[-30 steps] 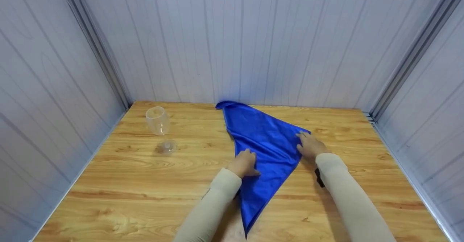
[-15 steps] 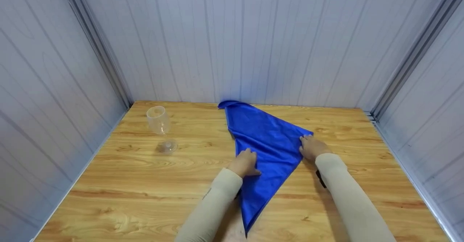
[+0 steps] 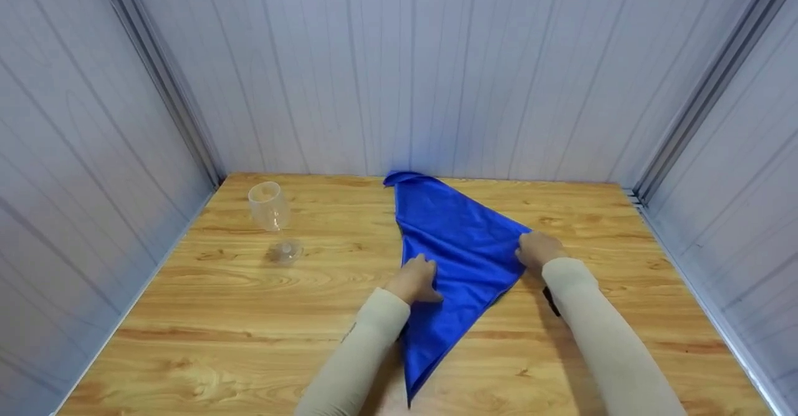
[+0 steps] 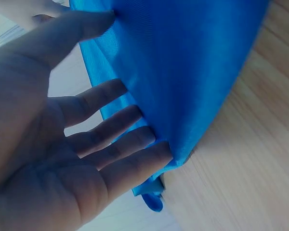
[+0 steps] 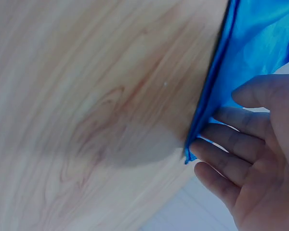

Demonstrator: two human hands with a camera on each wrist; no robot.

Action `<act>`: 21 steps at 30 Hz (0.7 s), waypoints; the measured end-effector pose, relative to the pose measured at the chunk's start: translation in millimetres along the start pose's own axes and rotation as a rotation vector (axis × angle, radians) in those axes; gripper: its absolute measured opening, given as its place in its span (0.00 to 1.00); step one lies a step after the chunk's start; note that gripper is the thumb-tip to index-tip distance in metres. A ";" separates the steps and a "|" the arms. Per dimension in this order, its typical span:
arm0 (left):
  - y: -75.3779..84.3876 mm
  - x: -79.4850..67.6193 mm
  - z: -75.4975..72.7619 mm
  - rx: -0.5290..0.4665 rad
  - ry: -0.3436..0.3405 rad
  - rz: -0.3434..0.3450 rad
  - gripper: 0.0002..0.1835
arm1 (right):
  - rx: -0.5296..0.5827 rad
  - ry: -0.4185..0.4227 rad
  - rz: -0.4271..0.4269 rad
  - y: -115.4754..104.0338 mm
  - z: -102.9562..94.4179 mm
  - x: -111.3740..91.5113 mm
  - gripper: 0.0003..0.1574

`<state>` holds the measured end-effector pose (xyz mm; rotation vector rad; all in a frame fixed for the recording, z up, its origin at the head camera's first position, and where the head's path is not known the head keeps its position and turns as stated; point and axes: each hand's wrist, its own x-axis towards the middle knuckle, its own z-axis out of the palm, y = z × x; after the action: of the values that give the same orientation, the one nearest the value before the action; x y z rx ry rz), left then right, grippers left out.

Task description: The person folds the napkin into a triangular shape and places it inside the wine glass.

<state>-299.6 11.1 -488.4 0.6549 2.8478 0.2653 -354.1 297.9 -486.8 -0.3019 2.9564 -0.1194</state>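
Observation:
A shiny blue cloth (image 3: 458, 235), folded to a rough triangle, lies on the wooden table with one point toward the front and a curled corner at the back. My left hand (image 3: 414, 280) rests on its left part; in the left wrist view the fingertips (image 4: 159, 149) touch the fabric, thumb spread apart. At the cloth's right corner is my right hand (image 3: 537, 249). The right wrist view shows its fingers (image 5: 226, 161) nearly straight against the layered edge (image 5: 214, 77), the thumb apart from them. A clear stemmed wine glass (image 3: 269, 207) stands upright at the left.
The wood-grain table (image 3: 187, 341) is bounded by a white panelled wall (image 3: 405, 60) at the back and by panels at both sides. Metal corner posts rise at the back left and back right.
The right hand's fingers have drawn in at the cloth's right corner. The cloth's back corner has shifted slightly right and its front point slightly left. The left hand stays nearly in place.

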 end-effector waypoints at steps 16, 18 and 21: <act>-18.4 -8.5 -2.6 -0.106 0.013 0.009 0.27 | -0.018 0.012 -0.016 4.2 -9.9 -7.1 0.17; -19.0 -8.4 -2.4 -0.105 0.012 0.005 0.28 | -0.018 0.017 -0.023 3.6 -10.6 -8.8 0.17; -19.7 -7.3 -2.3 -0.098 0.011 -0.001 0.30 | -0.018 0.028 -0.035 2.8 -11.2 -11.1 0.17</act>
<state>-301.8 -9.9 -489.3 0.6340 2.8245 0.4064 -345.9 303.6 -474.3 -0.3571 2.9823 -0.1020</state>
